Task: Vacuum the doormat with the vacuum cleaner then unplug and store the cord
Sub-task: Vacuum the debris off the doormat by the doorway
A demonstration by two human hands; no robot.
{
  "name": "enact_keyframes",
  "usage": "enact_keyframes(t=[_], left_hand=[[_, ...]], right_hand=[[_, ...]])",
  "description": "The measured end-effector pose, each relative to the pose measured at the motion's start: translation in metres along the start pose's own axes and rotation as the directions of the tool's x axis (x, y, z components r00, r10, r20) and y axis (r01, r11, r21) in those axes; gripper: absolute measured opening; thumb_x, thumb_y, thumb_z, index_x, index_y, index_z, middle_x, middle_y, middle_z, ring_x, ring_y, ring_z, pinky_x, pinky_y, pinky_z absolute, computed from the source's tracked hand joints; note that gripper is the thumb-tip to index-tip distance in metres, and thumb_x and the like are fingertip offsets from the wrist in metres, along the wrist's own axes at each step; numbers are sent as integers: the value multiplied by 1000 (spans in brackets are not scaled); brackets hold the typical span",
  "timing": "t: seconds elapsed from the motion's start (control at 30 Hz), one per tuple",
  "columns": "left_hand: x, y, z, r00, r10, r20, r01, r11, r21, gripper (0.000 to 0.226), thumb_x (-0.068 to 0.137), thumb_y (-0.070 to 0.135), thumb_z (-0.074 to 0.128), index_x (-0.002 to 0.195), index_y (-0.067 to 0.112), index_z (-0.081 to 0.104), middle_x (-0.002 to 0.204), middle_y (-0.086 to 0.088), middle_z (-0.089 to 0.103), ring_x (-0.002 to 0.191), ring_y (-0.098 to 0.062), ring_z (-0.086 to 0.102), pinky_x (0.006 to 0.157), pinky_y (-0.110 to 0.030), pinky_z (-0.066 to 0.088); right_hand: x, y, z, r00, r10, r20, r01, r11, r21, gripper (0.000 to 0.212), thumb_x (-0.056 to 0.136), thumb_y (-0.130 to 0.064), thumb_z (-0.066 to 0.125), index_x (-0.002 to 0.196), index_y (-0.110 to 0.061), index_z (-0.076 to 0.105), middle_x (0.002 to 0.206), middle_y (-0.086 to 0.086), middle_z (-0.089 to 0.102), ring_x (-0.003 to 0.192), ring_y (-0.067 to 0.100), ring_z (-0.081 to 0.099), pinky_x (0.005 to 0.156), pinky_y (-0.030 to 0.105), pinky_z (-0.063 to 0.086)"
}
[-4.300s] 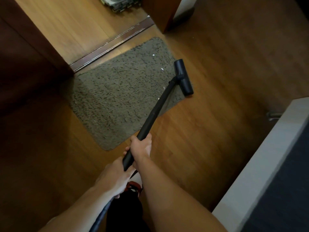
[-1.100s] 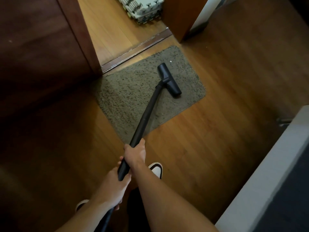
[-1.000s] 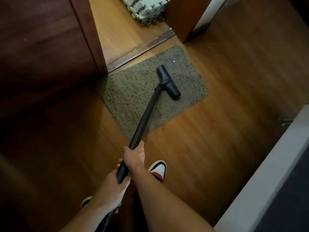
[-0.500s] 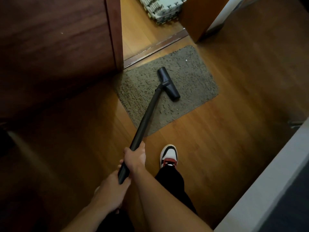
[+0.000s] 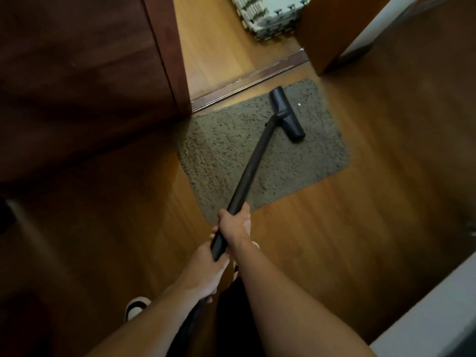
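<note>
A shaggy grey-brown doormat lies on the wooden floor before a doorway. The black vacuum wand slants from my hands up to its black floor head, which sits on the mat's far right part. My right hand grips the wand higher up, at the mat's near edge. My left hand grips the wand's lower end, where the dark hose runs down out of view. A white speck lies on the mat just right of the head. The vacuum body, cord and plug are out of view.
A dark wooden door stands at the left, a metal threshold strip behind the mat. Grey foam tiles are stacked beyond the doorway. A pale-edged piece of furniture fills the lower right. My shoe shows at the bottom.
The floor head has moved forward and to the right across the mat, toward the threshold. Both hands keep their grip on the wand, and my feet have shifted.
</note>
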State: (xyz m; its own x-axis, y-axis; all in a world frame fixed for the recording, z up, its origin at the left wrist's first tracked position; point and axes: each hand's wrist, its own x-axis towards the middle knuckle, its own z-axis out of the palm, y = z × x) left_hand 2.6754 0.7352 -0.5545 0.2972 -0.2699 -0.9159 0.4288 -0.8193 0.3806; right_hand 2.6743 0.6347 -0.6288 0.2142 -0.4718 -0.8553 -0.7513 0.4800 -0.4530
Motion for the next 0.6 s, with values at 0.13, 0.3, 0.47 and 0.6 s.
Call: enact_keyframes(t=[0.13, 0.3, 0.47, 0.6], left_hand=[[22, 39, 14, 999, 43, 24, -43, 999, -17, 13, 99, 36, 53, 95, 24, 56, 52, 1, 53, 37, -14, 47, 44, -29, 42], [47, 81, 20, 998, 58, 13, -59, 997, 56, 15, 99, 37, 52, 93, 24, 56, 60, 0, 56, 47, -16, 52, 48, -27, 43], [65, 108, 27, 997, 75, -5, -75, 996, 51, 18, 97, 31, 54, 91, 15, 57, 62, -4, 53, 48, -20, 48, 50, -29, 40], [70, 122, 37, 997, 76, -1, -76, 997, 2, 16, 96, 28, 54, 91, 13, 57, 60, -5, 52, 42, -20, 47, 42, -25, 39]], right_hand=[[30, -28, -27, 1000, 2, -3, -2, 1000, 12, 35, 95, -14, 58, 124, -21, 41, 91, 14, 61, 44, 16, 60, 52, 40, 60], [60, -60, -48, 999, 11, -30, -9, 998, 57, 39, 94, -13, 58, 127, -21, 40, 85, 14, 60, 46, 20, 61, 51, 40, 59], [82, -84, -63, 999, 11, -43, -7, 996, 84, 41, 92, -12, 60, 127, -21, 41, 89, 15, 60, 44, 20, 60, 52, 38, 57], [88, -96, -78, 998, -6, -70, 11, 998, 69, 34, 93, -8, 60, 121, -17, 42, 89, 16, 57, 42, 18, 57, 52, 35, 55]])
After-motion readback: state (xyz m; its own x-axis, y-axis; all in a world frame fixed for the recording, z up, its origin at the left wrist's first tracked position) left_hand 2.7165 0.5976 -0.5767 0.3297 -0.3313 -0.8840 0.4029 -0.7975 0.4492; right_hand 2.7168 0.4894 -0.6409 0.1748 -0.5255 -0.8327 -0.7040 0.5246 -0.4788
